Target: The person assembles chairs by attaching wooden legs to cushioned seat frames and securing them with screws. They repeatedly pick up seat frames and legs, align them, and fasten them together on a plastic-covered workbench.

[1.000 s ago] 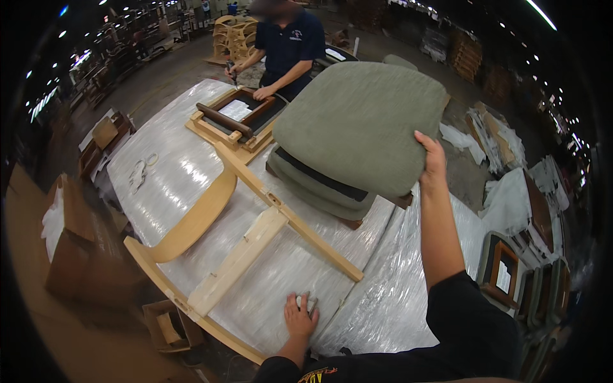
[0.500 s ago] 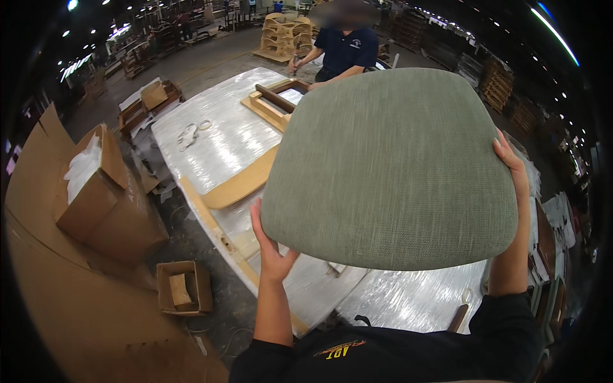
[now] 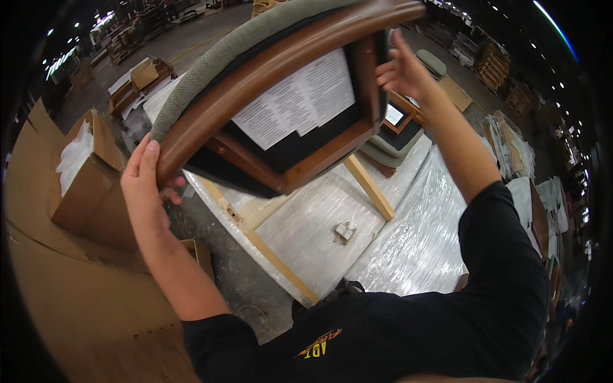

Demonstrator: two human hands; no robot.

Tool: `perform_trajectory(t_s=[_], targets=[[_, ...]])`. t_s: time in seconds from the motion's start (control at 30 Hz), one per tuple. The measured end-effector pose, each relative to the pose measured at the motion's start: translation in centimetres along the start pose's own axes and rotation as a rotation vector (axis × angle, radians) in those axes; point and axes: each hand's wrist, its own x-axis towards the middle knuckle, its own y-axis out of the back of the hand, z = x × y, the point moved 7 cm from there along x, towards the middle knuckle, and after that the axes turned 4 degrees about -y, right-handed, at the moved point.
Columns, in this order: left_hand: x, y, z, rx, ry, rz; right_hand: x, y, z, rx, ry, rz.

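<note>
I hold up a chair seat tilted on edge, its underside facing me. It has a brown wooden frame, a black bottom cloth, a white printed label and grey-green upholstery along the far edge. My left hand grips its left end, thumb on the upholstery beside the wood. At the upper right end, my right hand presses its bent fingers against the frame's side. Beyond, on the table, a similar seat lies underside up, partly hidden.
Plastic film covers the table. On it lie a wooden strip, a small pale block-like piece and a long edge strip. Cardboard boxes stand at left. Another green cushion is farther off at right.
The seat has turned from its fabric top to its underside and risen up and to the left. Both hands have moved up with it. The co-worker is no longer visible.
</note>
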Motion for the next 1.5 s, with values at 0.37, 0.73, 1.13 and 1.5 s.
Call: perform_trajectory(t_s=[0.37, 0.73, 1.13, 1.5], targets=[[4.0, -2.8, -0.9, 0.261, -0.020, 0.048, 19.2, 5.1, 16.2, 0.076, -0.061, 0.038], [1.1, -5.9, -5.4, 0.358, 0.228, 0.030, 20.2, 7.1, 27.0, 0.053, -0.328, 0.060], [-0.6, -6.5, -8.6, 0.516, 0.234, 0.083, 17.2, 6.0, 27.4, -0.026, -0.362, 0.128], [-4.3, 0.7, -17.9, 0.210, -0.063, 0.295, -4.3, 5.7, 41.7, -1.336, -0.520, 0.325]])
